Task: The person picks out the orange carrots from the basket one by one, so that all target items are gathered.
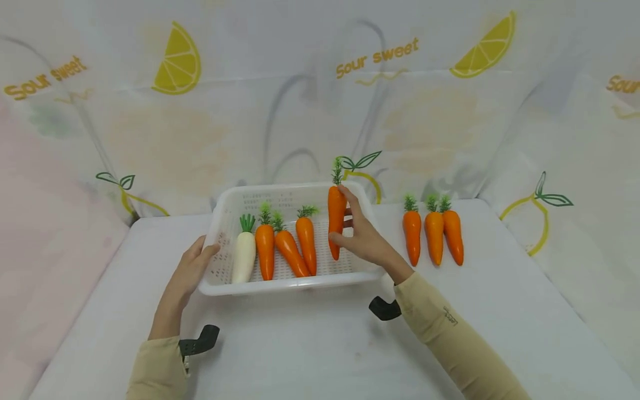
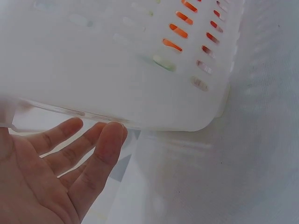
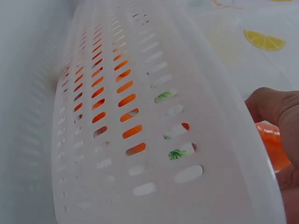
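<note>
A white plastic basket [image 1: 300, 283] holds a white radish [image 1: 244, 256] with a green top at its left end and several orange carrots, among them one upright carrot [image 1: 265, 251], beside it. My left hand [image 1: 192, 266] holds the basket's left rim, thumb on top; the left wrist view shows the fingers [image 2: 60, 144] at that rim. Over the basket's right part, my right hand [image 1: 362, 236] grips a carrot [image 1: 336, 214] by its side, leafy top up. In the right wrist view the basket's perforated wall [image 3: 140, 121] hides most of that carrot.
To the right of the basket, three more carrots lie side by side on the white tablecloth, the nearest being a carrot [image 1: 412, 236]. A printed cloth [image 1: 300, 111] with lemon slices and lettering rises behind the table. Black wrist mounts [image 1: 200, 340] sit on both sleeves.
</note>
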The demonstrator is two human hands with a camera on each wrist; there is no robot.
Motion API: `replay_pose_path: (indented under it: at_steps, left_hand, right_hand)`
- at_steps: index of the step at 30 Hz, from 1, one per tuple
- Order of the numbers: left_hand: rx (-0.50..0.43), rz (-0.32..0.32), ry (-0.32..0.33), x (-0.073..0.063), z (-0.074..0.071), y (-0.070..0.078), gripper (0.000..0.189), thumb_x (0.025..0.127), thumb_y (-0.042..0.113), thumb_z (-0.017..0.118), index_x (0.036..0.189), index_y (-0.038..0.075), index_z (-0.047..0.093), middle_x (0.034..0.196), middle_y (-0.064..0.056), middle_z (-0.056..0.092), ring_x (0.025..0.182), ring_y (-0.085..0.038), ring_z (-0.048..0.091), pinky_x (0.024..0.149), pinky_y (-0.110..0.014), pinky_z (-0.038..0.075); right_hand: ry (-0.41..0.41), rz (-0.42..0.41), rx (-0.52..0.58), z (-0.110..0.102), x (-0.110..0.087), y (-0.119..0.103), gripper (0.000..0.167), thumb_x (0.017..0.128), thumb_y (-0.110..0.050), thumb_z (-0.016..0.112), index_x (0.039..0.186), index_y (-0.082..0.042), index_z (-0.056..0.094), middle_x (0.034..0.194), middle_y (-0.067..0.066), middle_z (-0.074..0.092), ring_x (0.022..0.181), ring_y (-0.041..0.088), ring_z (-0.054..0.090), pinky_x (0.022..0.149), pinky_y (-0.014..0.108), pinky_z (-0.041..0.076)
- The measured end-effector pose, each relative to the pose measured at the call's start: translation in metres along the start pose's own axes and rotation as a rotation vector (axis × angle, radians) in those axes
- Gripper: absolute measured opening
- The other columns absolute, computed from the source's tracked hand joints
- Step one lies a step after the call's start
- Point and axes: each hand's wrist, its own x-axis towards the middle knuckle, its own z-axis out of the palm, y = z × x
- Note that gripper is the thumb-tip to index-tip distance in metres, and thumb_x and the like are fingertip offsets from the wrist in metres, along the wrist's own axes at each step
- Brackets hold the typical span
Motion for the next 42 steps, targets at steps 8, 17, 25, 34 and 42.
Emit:
replay_pose_path:
  at_steps: [8,17,25,34,42]
  left_hand:
    - [0.005,0.003,0.01,-0.004,-0.003,-0.001,0.056,0.101,0.038,0.028,0.147,0.007,0.028,0.134,-0.029,0.048,0.104,-0.034,0.061,0.07,-0.029,0.049]
    - [-0.003,0.027,0.002,0.0,0.002,0.0,0.055,0.101,0.039,0.027,0.147,0.007,0.028,0.134,-0.028,0.048,0.1,-0.032,0.062,0.069,-0.031,0.051]
    - [-0.001,0.021,0.006,-0.001,0.002,0.0,0.055,0.101,0.038,0.027,0.147,0.007,0.027,0.134,-0.029,0.047,0.102,-0.036,0.062,0.07,-0.034,0.053]
    - [0.012,0.024,0.005,-0.001,0.0,0.002,0.056,0.101,0.038,0.027,0.146,0.006,0.028,0.132,-0.029,0.049,0.102,-0.036,0.062,0.072,-0.035,0.053]
    - [0.015,0.015,0.001,-0.001,0.0,0.001,0.057,0.101,0.039,0.028,0.146,0.005,0.028,0.133,-0.029,0.047,0.099,-0.032,0.061,0.071,-0.031,0.05]
  right_hand:
    - [0.024,0.047,0.147,-0.013,-0.011,-0.002,0.099,0.089,-0.014,0.064,0.146,-0.046,-0.01,0.142,0.01,0.03,0.118,0.032,0.049,0.084,0.04,0.051]
    - [0.105,0.027,0.155,-0.04,-0.029,0.003,0.101,0.088,-0.012,0.066,0.146,-0.045,-0.01,0.133,0.016,0.037,0.114,0.03,0.053,0.084,0.038,0.052]
    - [0.127,0.082,0.238,-0.054,-0.042,0.006,0.101,0.089,-0.014,0.065,0.144,-0.045,-0.014,0.136,0.014,0.037,0.115,0.022,0.054,0.084,0.03,0.052]
    - [0.184,0.121,0.358,-0.069,-0.05,0.018,0.093,0.092,-0.013,0.059,0.146,-0.04,-0.012,0.143,0.014,0.033,0.109,0.011,0.056,0.081,0.03,0.054]
    - [0.228,0.173,0.352,-0.088,-0.062,0.027,0.091,0.093,-0.016,0.059,0.146,-0.036,-0.011,0.134,0.007,0.037,0.103,0.007,0.059,0.079,0.028,0.054]
